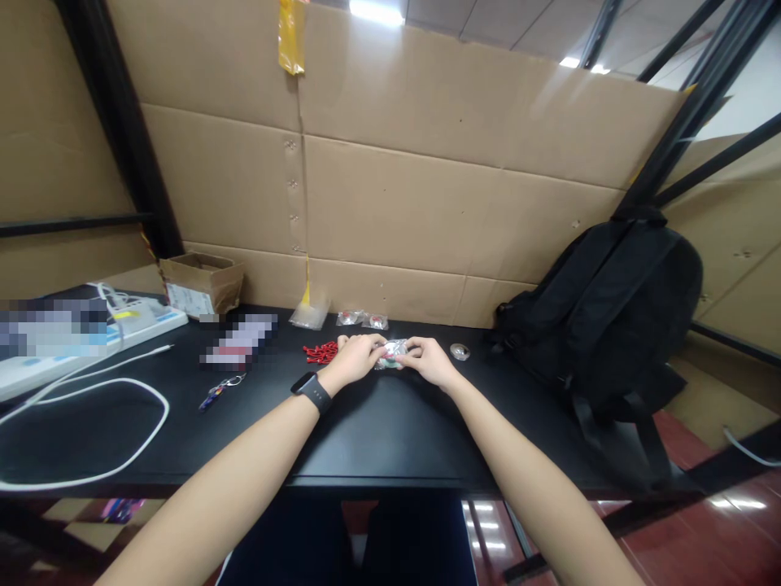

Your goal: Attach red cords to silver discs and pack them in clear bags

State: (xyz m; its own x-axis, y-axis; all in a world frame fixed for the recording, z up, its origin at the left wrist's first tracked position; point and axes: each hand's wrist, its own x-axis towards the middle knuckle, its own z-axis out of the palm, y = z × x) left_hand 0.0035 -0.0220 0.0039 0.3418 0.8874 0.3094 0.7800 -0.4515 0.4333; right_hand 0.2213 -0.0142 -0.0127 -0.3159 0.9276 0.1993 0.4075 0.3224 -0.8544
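Two bare forearms [537,464] reach over one black tabletop [390,439] to one small clear plastic packet

Your left wrist wears one black watch with a dark strap [312,393]. Your left hand [355,356] and your right hand [430,360] meet at the packet [391,355], near the middle of the tabletop; red, white and green show in it. Both hands are nearly closed: each pinches one side of the packet between thumb and bent fingers.

Just beside your left hand lies one heap of small red pieces [320,352], too tangled for you to count. Behind your hands are two more clear packets with red inside [349,318], side by side, and to their left one pile of flat clear plastic bags [309,315]. On your right, near that hand, sits one small round greyish item [460,352], its kind unclear.

Further left you have one multicoloured keychain with a metal clasp [220,392], one blurred-out flat item [241,342], one open brown cardboard box [211,286], one white power strip [150,328] and white cable [37,488] in a loop. One black fabric backpack [628,301] stands at your far right.
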